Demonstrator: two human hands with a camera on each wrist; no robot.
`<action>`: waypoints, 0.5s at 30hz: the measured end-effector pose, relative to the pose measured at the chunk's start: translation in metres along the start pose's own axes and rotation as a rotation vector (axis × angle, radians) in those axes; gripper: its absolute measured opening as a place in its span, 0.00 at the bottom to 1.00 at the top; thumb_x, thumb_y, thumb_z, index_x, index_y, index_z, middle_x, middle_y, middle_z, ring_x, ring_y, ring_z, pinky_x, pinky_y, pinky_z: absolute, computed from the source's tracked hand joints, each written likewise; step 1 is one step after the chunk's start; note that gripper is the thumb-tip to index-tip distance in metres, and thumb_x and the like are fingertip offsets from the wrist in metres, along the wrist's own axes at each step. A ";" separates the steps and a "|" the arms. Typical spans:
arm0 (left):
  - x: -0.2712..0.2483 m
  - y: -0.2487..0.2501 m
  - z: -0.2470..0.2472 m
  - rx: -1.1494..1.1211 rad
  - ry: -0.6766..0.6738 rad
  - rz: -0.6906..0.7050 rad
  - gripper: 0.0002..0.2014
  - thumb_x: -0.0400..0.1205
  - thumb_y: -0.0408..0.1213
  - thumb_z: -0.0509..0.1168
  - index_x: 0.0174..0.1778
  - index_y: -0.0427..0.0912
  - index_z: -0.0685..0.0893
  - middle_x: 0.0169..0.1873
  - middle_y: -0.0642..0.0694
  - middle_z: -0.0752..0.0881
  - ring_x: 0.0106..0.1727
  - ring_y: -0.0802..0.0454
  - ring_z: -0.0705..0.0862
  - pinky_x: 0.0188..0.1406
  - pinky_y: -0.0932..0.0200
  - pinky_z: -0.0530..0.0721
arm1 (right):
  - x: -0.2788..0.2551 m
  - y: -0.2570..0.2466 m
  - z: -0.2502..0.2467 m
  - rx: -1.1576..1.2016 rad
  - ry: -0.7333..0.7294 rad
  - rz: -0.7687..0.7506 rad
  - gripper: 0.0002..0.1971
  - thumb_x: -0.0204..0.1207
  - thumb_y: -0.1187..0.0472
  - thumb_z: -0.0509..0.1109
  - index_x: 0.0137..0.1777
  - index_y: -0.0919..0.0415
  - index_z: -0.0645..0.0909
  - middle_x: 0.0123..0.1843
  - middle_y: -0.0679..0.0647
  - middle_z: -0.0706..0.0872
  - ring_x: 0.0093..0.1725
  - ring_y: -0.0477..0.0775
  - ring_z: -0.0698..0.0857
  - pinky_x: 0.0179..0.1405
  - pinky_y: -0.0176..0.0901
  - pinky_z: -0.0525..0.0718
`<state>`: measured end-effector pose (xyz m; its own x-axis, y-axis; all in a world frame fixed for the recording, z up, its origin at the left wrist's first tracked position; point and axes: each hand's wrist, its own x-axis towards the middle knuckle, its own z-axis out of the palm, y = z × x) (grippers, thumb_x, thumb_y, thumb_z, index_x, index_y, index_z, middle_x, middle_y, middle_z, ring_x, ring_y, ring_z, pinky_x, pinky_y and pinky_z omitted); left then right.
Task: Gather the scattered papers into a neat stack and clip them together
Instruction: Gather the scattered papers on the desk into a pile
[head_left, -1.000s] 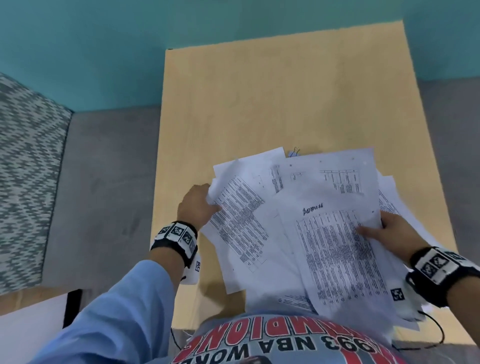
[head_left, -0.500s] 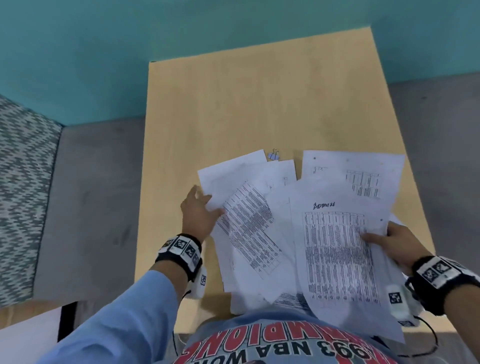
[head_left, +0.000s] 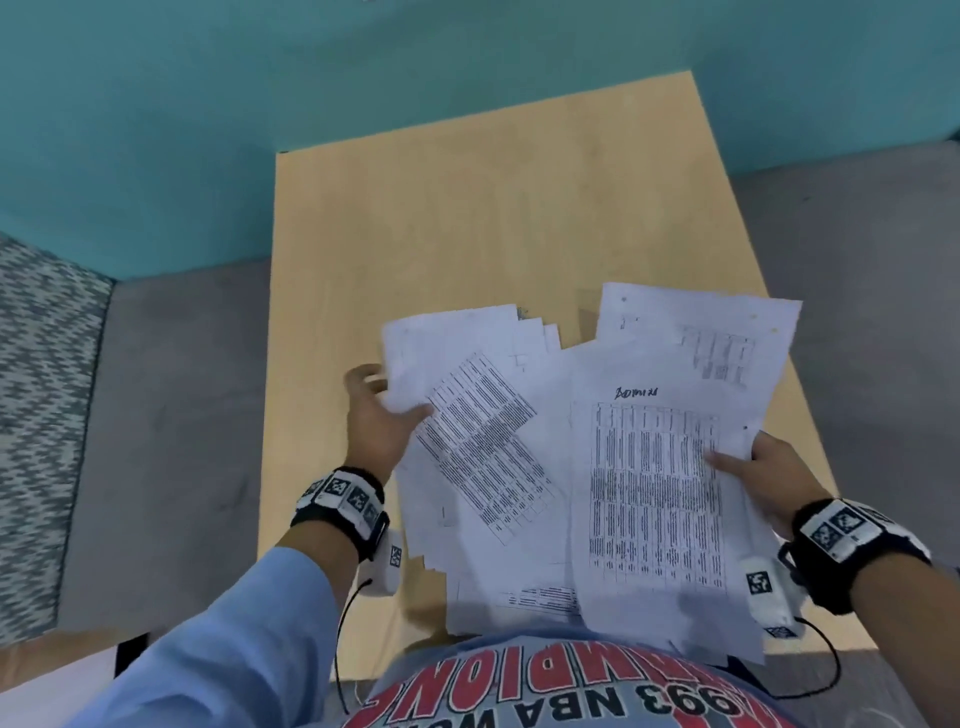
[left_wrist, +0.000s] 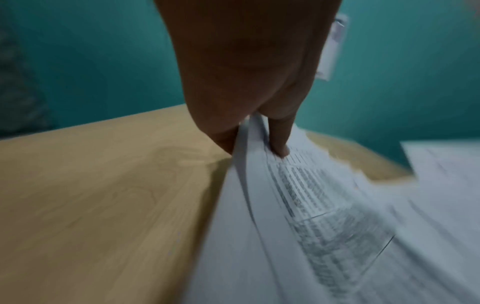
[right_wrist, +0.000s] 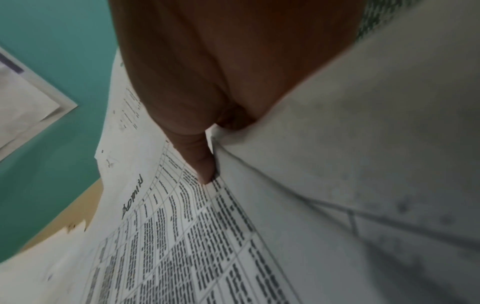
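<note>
Near edge of the light wooden desk (head_left: 467, 218): the lower margins of the loose white printed paper sheets (head_left: 519, 545) run past it and are cut off behind the person's printed shirt (head_left: 545, 696), so their near corners are not visible.

Right hand (head_left: 774, 478), near right corner: thumb lies on the top sheet, the table-printed page with a handwritten heading (head_left: 654, 499); the other fingers are hidden beneath the pile. Right wrist view confirms the thumb (right_wrist: 200, 156) pressed onto the printed grid with sheets clamped below it. Handwriting legible as a scrawl only; the print is too small to read.

Left hand (head_left: 374, 426), left side of the pile: thumb on top of a skewed sheet with a diagonal printed table (head_left: 483, 447), fingers curled under its edge. Left wrist view, motion-blurred: several sheet edges pinched between thumb (left_wrist: 279, 139) and fingers, lifted clear of the desk there.

Farther in, toward the desk's right edge: one more sheet with a small faint table (head_left: 696, 332) pokes out from under the pile; blurred.

Sheets overlap at differing angles, not squared. Count cannot be told.
</note>
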<state>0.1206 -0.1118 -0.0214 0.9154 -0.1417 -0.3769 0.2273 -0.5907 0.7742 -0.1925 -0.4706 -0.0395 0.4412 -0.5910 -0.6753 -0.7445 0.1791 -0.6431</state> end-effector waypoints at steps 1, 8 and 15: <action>-0.001 0.001 -0.010 -0.159 0.057 -0.129 0.48 0.71 0.32 0.89 0.82 0.46 0.66 0.67 0.41 0.82 0.64 0.41 0.85 0.64 0.44 0.86 | -0.001 -0.001 -0.003 0.049 -0.003 0.011 0.27 0.69 0.51 0.86 0.62 0.67 0.86 0.60 0.65 0.93 0.49 0.67 0.92 0.55 0.63 0.90; -0.019 -0.007 -0.062 -0.491 -0.010 -0.315 0.20 0.78 0.30 0.84 0.65 0.46 0.93 0.61 0.42 0.96 0.66 0.36 0.93 0.67 0.38 0.91 | -0.016 -0.017 -0.012 0.253 0.027 0.034 0.41 0.52 0.46 0.88 0.66 0.62 0.84 0.64 0.59 0.92 0.59 0.65 0.91 0.68 0.72 0.85; -0.030 -0.004 -0.088 -0.365 -0.020 -0.173 0.23 0.81 0.28 0.81 0.71 0.41 0.87 0.64 0.42 0.94 0.66 0.38 0.93 0.71 0.32 0.88 | -0.020 -0.025 -0.022 0.337 -0.026 -0.093 0.46 0.56 0.43 0.92 0.74 0.56 0.81 0.72 0.56 0.88 0.70 0.66 0.87 0.77 0.74 0.78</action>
<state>0.1218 -0.0357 0.0317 0.8473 -0.0826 -0.5246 0.4839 -0.2871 0.8267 -0.1937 -0.4803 -0.0022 0.5153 -0.5976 -0.6143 -0.4954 0.3772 -0.7825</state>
